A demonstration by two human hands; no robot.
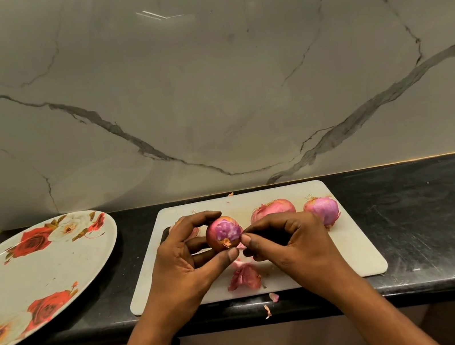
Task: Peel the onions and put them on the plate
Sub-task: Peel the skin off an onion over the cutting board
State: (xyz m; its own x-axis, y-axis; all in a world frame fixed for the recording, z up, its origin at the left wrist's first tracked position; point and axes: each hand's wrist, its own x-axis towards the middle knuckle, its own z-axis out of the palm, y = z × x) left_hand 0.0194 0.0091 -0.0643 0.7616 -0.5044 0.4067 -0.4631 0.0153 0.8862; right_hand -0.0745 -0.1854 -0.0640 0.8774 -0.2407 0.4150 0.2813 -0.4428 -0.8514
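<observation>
My left hand (183,258) grips a small red onion (223,232) between thumb and fingers, above the white cutting board (351,254). Its skin is partly off and purple flesh shows. My right hand (289,240) pinches a bit of skin at the onion's right side. Two more red onions lie at the back of the board: one (272,209) behind my right hand, one (323,208) further right. Another onion (193,232) is mostly hidden behind my left hand. The white plate (26,275) with red roses sits at the left and holds no onions.
Loose peels (245,278) lie on the board's front, and small scraps (272,297) lie near the black counter's front edge. A marble wall rises behind the counter. The plate overhangs the counter edge at the left.
</observation>
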